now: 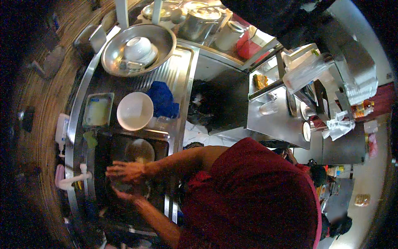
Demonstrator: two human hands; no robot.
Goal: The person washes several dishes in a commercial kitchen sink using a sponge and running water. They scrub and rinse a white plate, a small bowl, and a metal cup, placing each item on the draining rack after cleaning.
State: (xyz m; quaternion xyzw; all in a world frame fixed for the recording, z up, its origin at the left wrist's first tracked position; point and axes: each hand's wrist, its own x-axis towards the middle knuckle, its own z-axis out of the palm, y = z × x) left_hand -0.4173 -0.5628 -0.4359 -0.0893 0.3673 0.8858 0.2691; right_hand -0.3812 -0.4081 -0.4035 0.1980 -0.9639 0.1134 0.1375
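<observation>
My right hand point(127, 171) is over the dark sink basin point(161, 146), back up and fingers stretched out. Just below it in the picture is my left hand point(126, 193), also low in the sink. A dim, rounded dish point(144, 188) shows between and behind my hands; blur and shadow hide whether either one grips it. Another round dish point(140, 149) lies in the sink beside my right wrist. On the ledge by the sink stands a large white bowl point(135, 111), touching a crumpled blue cloth point(162, 99).
A wide steel bowl point(168, 37) holding white bowls point(138, 48) sits on the ribbed drainboard point(180, 67). Near the wall are a rectangular container point(99, 109), a pump bottle point(62, 129) and a pale tap point(74, 181). Other people point(318, 176) are behind me.
</observation>
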